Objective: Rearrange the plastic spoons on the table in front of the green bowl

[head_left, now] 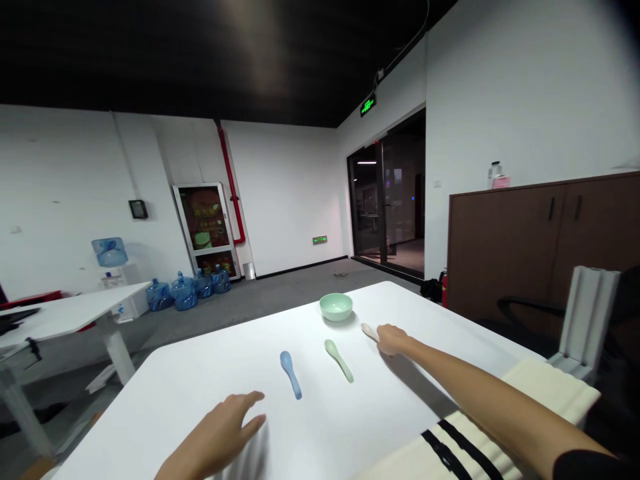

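My right hand (pixel 393 340) is closed around the handle of a white spoon (pixel 369 331), whose bowl end points toward the green bowl (pixel 336 307). That bowl stands upright near the table's far edge, just left of the spoon. Left of my right hand, a light green spoon (pixel 339 361) lies on the white table (pixel 200 373). Farther left lies a blue spoon (pixel 291 375). Close to the blue spoon, my left hand (pixel 231 421) hovers low with thumb and fingers apart, holding nothing.
A cream padded cloth with black straps (pixel 450 453) covers the near right edge of the table. At the right stand a grey metal profile post (pixel 583 320) and a brown cabinet (pixel 505 247). Several blue water bottles (pixel 184 291) stand on the floor beyond.
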